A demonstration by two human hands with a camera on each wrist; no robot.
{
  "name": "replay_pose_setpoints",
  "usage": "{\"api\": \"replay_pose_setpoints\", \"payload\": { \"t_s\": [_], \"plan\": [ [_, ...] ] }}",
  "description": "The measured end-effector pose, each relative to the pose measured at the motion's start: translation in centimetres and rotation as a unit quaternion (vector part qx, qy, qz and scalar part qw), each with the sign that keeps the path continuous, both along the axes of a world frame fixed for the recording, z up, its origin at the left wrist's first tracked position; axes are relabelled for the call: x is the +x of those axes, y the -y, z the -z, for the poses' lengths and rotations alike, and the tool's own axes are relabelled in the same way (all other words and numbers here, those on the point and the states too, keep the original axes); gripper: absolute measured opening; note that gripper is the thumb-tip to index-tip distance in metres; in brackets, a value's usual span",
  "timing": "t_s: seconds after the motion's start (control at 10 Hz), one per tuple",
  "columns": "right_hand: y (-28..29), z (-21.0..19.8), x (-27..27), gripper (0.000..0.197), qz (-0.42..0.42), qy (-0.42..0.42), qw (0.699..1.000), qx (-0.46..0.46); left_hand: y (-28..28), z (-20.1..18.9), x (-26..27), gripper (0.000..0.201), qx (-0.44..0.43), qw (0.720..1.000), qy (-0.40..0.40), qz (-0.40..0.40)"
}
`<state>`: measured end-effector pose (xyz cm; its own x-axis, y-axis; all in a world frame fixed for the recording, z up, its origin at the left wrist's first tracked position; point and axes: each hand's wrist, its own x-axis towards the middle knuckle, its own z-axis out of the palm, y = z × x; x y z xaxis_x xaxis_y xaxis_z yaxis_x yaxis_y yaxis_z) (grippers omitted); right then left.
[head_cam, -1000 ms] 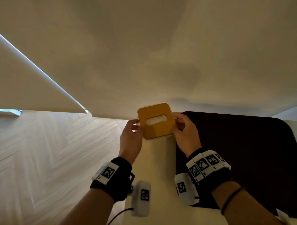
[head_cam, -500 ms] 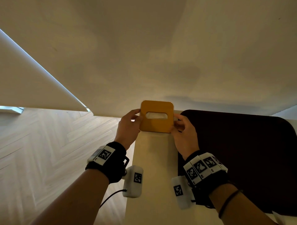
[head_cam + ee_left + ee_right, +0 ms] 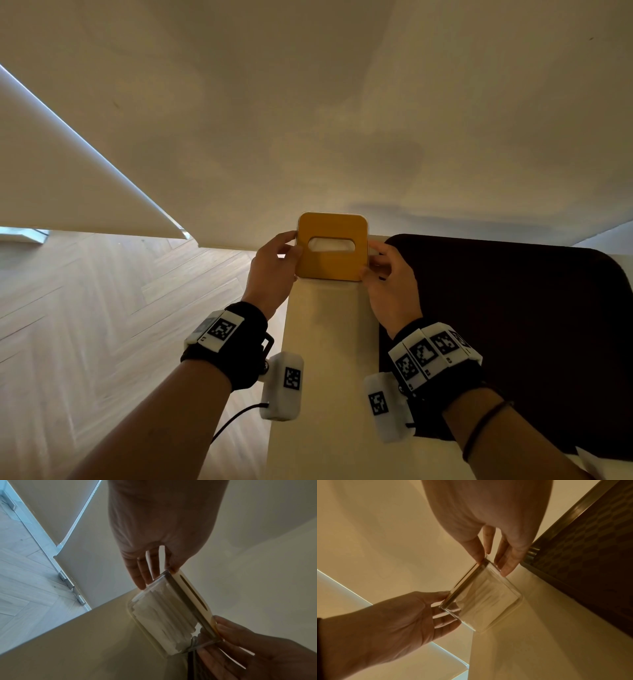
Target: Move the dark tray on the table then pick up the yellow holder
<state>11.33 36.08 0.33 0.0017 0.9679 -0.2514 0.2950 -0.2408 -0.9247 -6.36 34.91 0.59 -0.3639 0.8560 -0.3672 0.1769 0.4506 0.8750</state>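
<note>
**Matt lid, clear walls, patterned tray**

My fingers (image 3: 137,574) press clear, glossy plastic walls on the yellow holder (image 3: 331,246); its lid looks smooth and matt. White folded paper (image 3: 163,616) shows through. The table (image 3: 329,342) is smooth, cream, faintly sheened. At its right edge, the dark tray (image 3: 583,555) shows a woven-looking pattern with a glossy rim. Pale wood-grain floor (image 3: 102,308).

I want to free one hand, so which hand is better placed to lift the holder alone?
Probably the right hand: it pinches the holder at the lid and wall, over the table. The left hand grips its other side, beyond the table edge. Neither alone spans the holder.
</note>
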Motion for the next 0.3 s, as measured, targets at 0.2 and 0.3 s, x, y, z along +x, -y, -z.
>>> {"api": "replay_pose_setpoints", "payload": {
  "t_s": [0.2, 0.3],
  "plan": [
    [0.1, -0.2, 0.0, 0.040, 0.007, 0.007, 1.000, -0.008, 0.0, 0.2, -0.2, 0.033, -0.002, 1.000, -0.013, 0.012],
    [0.6, -0.3, 1.1, 0.045, 0.057, -0.011, 0.998, 0.005, 0.1, 0.4, -1.4, 0.035, 0.017, 0.999, -0.014, -0.029]
  ]
}}
